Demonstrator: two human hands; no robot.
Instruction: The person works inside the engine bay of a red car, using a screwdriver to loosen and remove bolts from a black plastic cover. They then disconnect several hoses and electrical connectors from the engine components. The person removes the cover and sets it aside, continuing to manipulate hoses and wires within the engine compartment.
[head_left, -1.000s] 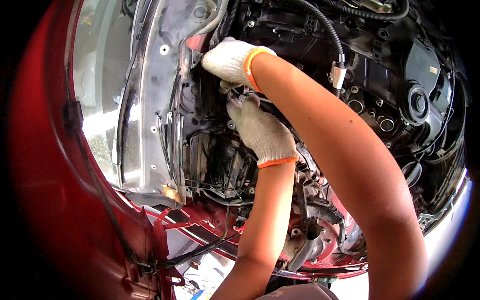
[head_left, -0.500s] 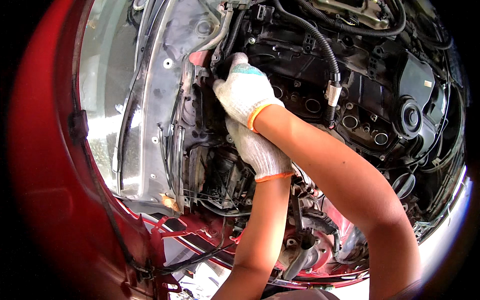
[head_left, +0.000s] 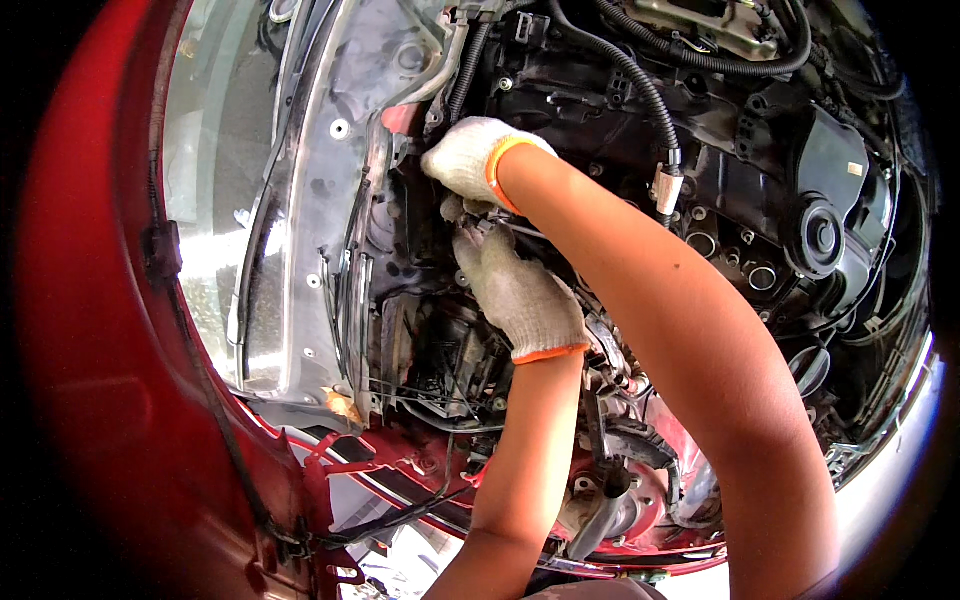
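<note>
Both of my hands wear white knit gloves and work close together at the rear edge of a car's engine. My left hand (head_left: 515, 290) reaches up from below, its thumb and fingers closing around a small dark part (head_left: 485, 224) too shadowed to name. Just above it, my right hand (head_left: 470, 160) bends over with its fingers curled down toward the same part. Most of the right fingers are hidden behind the glove, and what they hold cannot be made out. The black engine cover (head_left: 560, 120) lies to the right of the hands.
A ribbed black hose (head_left: 640, 90) arches above the right forearm. At left are the grey cowl panel (head_left: 335, 190), the windshield (head_left: 215, 150) and a red body panel (head_left: 90, 350). A round strut mount (head_left: 630, 510) sits near the lower edge, with thin cables around it.
My right hand has turned its wrist and drawn down, curling its fingers under. The left hand's fingers and a small dark part between the hands now show.
</note>
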